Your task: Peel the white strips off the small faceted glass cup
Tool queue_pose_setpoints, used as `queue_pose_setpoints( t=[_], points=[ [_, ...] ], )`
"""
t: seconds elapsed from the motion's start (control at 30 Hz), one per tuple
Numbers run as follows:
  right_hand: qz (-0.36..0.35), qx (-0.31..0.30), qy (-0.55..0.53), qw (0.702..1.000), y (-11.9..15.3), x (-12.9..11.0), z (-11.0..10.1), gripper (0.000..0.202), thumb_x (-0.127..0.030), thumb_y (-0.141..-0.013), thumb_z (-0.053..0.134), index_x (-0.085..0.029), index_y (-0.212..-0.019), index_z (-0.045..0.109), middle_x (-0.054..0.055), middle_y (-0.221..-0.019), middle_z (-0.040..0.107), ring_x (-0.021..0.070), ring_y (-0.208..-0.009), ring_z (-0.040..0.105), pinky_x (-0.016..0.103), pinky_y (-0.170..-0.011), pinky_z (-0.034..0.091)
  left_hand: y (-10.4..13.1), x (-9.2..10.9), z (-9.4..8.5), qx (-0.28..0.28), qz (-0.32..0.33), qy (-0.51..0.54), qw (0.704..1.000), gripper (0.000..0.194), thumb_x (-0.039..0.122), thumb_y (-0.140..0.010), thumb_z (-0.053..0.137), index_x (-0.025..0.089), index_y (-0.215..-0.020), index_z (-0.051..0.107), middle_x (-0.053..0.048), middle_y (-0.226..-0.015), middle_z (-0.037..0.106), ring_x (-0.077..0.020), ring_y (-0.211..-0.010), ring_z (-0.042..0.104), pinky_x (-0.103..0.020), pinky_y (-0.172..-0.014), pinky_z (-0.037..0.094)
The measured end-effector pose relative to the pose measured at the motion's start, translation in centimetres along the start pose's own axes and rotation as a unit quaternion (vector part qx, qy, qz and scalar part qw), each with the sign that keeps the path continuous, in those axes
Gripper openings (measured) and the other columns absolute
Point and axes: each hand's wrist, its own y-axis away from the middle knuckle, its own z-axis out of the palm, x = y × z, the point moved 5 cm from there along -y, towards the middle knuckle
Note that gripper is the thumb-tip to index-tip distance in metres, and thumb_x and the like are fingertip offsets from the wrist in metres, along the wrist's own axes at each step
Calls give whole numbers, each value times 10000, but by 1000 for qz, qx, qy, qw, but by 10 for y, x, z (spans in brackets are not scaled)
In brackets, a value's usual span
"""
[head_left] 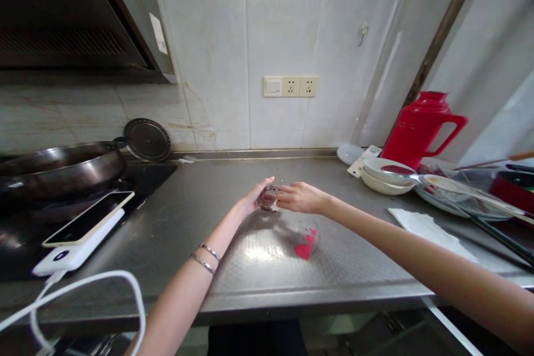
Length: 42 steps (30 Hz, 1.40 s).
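1. White cable (125,274), looped, lower left, nearest you.
2. Small round brownish item (268,198), centre of the frame, between your hands; too blurred to name.
3. Your left hand (251,198), gripping the item's left side.
4. Your right hand (302,197), fingers bent at its right edge; whether they grip, you cannot tell.
5. Red scrap (306,246), torn-edged, on the metal counter (183,245), just below centre.
6. Phone (89,219) atop white power bank (79,247), left.
7. Stacked bowls (386,182), right; red flask (419,130) behind.
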Motion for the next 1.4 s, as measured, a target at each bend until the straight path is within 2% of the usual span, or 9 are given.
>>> queue_pose_setpoints(
  t=[0.13, 0.33, 0.47, 0.6, 0.67, 0.9, 1.13, 1.27, 1.4],
  points=[
    [67, -4, -5, 998, -3, 9, -1, 243, -102, -945, 386, -172, -909, 617, 75, -984, 627, 189, -941, 520, 282, -646, 410, -1, 7, -2, 57, 87, 88, 991, 262, 387, -740, 664, 133, -688, 631, -26, -565, 630, -98, -432, 522, -202, -417, 345],
    [245, 2, -63, 968, -6, -3, 2, 308, -64, -904, 390, -179, -1128, 569, 109, -1227, 572, 217, -990, 537, 303, -687, 464, 12, 20, 8, 99, 157, 193, 963, 291, 386, -792, 585, 113, -772, 682, -51, -648, 692, -108, -482, 577, -208, -441, 366],
    [399, 41, -152, 903, -17, -24, 11, 303, -121, -904, 413, -200, -1170, 536, 83, -1254, 555, 197, -1023, 576, 248, -632, 472, 16, 18, 16, 86, 171, 234, 953, 304, 410, -791, 582, 120, -766, 669, -73, -669, 700, -155, -589, 642, -240, -550, 456],
    [493, 38, -211, 843, -29, -36, 18, 232, -230, -937, 403, -211, -1101, 566, 71, -1169, 587, 160, -810, 638, 234, -597, 464, 15, 12, 15, 94, 178, 251, 947, 314, 429, -806, 560, 133, -763, 654, -69, -682, 697, -165, -608, 644, -255, -584, 477],
    [488, 22, -214, 846, -32, -35, 19, 243, -226, -947, 377, -217, -1089, 574, 74, -1147, 594, 165, -816, 644, 233, -610, 463, 14, 11, 13, 89, 177, 250, 948, 318, 433, -811, 554, 132, -785, 655, -72, -707, 702, -166, -613, 645, -252, -575, 473],
    [363, -51, -155, 917, -9, -19, 16, 373, -116, -918, 382, -245, -1250, 491, 95, -1205, 585, 174, -842, 644, 237, -599, 453, 14, 19, 11, -35, 140, 197, 970, 336, 395, -822, 504, 130, -943, 673, -116, -848, 719, -222, -722, 679, -300, -600, 501],
    [157, -21, -113, 981, 1, -17, 1, 258, -130, -958, 372, -210, -1070, 591, 67, -1115, 623, 156, -903, 581, 239, -630, 431, 14, 10, -2, -28, 7, 25, 999, 454, 525, -803, 550, 131, -983, 686, -66, -618, 661, -140, -447, 562, -230, -421, 396],
    [104, 14, -105, 989, -2, -14, -9, 252, -117, -954, 378, -192, -949, 619, 64, -1154, 590, 165, -1056, 520, 248, -668, 427, 8, 2, 1, -25, -18, 1, 1000, 299, 436, -777, 615, 160, -861, 692, -37, -548, 628, -132, -420, 524, -237, -425, 387],
    [92, -1, -66, 994, -3, -8, -11, 236, -95, -932, 403, -182, -929, 623, 65, -1104, 607, 172, -995, 530, 290, -715, 421, 5, 0, 1, 23, -18, 14, 999, 244, 389, -762, 629, 157, -690, 657, -26, -511, 603, -123, -399, 499, -246, -427, 388]
  ],
)
